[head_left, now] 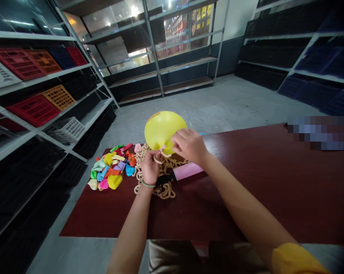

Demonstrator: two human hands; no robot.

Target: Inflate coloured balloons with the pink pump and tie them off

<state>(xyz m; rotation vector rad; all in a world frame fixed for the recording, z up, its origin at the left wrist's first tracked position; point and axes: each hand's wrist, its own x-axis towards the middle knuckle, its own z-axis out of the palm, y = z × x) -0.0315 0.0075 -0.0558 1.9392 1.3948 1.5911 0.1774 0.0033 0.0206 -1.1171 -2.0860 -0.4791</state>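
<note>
An inflated yellow balloon (163, 127) stands over the table with its neck pointing down toward me. My left hand (150, 167) is closed just below the neck, pinching a beige cord (157, 160) that loops by the knot area. Fingers curled, my right hand (190, 144) is against the balloon's right side; what it grips is hidden. More of the thick beige cord (168, 190) lies in tangled loops under and around my left hand. Among the loops lies a hand pump (187, 172) with a pink barrel and a black end.
Several limp coloured balloons (112, 169) are heaped left of the cord on the dark red table (260, 179). A blurred-out item (317, 131) is at the far right. Metal shelves with crates (35, 108) stand left; more racks (163, 72) stand behind.
</note>
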